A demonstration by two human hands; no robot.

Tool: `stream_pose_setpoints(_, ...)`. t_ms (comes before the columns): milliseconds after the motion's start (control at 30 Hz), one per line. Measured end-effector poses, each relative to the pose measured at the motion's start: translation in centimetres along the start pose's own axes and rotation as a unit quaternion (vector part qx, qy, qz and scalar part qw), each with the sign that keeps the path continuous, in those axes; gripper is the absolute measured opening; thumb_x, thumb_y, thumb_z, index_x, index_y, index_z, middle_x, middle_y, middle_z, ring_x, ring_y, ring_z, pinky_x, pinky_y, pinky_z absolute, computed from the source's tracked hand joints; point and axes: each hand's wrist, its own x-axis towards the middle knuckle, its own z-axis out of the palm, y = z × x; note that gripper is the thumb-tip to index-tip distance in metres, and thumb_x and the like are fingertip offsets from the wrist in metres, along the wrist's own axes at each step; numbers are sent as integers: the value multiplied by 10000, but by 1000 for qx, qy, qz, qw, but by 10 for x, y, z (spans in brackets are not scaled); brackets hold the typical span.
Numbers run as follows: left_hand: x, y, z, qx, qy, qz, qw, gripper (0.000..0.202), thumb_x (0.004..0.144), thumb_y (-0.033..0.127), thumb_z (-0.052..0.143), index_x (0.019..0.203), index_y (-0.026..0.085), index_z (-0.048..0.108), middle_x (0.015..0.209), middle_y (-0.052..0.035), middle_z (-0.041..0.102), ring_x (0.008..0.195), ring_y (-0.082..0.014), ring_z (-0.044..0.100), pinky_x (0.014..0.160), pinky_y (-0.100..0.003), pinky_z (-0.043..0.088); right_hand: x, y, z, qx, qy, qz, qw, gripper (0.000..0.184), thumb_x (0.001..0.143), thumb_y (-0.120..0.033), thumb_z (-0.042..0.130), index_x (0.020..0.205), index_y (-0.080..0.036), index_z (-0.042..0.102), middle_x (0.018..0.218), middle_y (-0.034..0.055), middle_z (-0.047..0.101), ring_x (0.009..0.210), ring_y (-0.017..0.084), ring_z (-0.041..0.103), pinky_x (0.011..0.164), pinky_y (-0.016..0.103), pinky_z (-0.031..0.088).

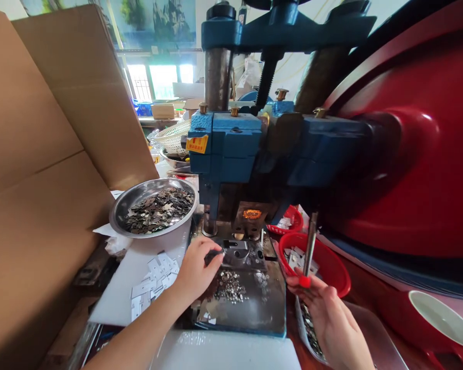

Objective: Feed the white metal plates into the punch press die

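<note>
L hand fwd, R hand part-curled

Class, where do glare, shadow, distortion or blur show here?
Head view: windows blown out white; a highlight on the red wheel; cardboard darkening toward its base; press column at right leaning, probably from wide-angle distortion; left hand and right hand without strong blur.

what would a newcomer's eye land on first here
Probably the huge red wheel filling the right side, beside the blue press in the middle. Next, the steel bowl of metal pieces at left. Low centre, the left hand reaches the press bed.
</note>
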Motion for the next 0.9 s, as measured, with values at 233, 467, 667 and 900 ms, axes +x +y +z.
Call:
stream_pose_setpoints(233,-19,0,-11,62,-17,-1,998,170,816,233,541,958,239,635,1101,-57,564,1054,-222,538,934,-398,441,7,0,10,-158,12,-56,986,491,714,-653,548,863,-212,702,930,86,714,1004,286,615,946,407,446)
stream_pose_setpoints(467,-37,-17,-67,139,-101,-51,984,225,872,325,448,976,257,635,1063,-40,602,1007,-214,566,903,-361,440,15,5,14,-152,14,-24,988,573,800,-653,391,1039,-196,641,957,92,706,909,255,643,784,366,516)
stream_pose_setpoints(667,-60,-46,-104,272,-167,-148,936,324,749,383,606,1052,269,624,1067,-52,605,982,-250,571,882,-361,409,55,-2,82,-279,-91,-88,952,361,717,-513,573,907,-220,667,895,69,702,865,250,634,779,354,474)
stream_pose_setpoints(900,-61,-51,-98,260,-195,-201,924,245,797,348,537,1006,237,602,937,-38,623,882,-209,593,779,-294,418,71,-2,83,-289,-32,-84,953,243,677,-450,576,663,-208,602,627,25,636,614,187,581,565,281,417)
